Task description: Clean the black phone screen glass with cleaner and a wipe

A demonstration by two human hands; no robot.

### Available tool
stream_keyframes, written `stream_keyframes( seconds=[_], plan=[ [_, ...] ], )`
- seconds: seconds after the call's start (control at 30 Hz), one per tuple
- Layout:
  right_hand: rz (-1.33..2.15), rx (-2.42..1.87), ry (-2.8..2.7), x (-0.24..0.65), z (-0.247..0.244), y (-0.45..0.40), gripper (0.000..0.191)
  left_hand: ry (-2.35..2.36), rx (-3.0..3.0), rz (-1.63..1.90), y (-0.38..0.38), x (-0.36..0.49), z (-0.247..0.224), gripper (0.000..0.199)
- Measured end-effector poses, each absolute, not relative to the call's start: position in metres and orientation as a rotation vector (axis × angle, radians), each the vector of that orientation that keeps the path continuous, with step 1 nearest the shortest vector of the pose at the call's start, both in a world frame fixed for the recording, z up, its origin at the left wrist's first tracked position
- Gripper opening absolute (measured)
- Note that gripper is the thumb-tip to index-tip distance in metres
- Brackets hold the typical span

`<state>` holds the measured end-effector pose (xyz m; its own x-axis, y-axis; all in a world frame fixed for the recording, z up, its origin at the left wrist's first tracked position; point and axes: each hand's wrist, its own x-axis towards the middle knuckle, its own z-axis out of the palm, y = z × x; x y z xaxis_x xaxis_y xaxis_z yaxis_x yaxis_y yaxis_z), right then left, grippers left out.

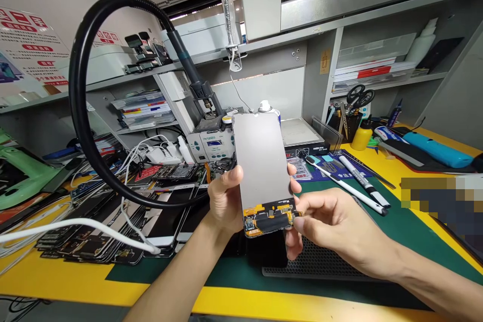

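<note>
display panel looks fully detached, circuitry in place; left hand clasps its edges, right hand pinches at its four-o'clock corner.

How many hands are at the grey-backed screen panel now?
2. The left hand holds the screen panel by its side edges; the right hand pinches at its lower right corner. No other hand shows.

Before you, the tabletop shows bright yellow around a dark green mat. Your screen panel is plain grey, its lower end patched black and orange. You have a yellow bottle and a blue tool.
</note>
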<state>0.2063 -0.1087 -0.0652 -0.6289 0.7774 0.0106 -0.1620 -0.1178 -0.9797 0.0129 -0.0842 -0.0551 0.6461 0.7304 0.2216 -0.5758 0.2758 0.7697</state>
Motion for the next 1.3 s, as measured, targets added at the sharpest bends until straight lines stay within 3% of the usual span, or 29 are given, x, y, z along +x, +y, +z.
stream_keyframes(
  seconds=[1.3],
  plan=[
    [1.734, -0.74, -1.549, 0.2047, -0.0634, -0.1098, 0.029, 0.21, 0.982, 0.879, -0.0844, 0.0135, -0.0539, 0.074]
  ],
)
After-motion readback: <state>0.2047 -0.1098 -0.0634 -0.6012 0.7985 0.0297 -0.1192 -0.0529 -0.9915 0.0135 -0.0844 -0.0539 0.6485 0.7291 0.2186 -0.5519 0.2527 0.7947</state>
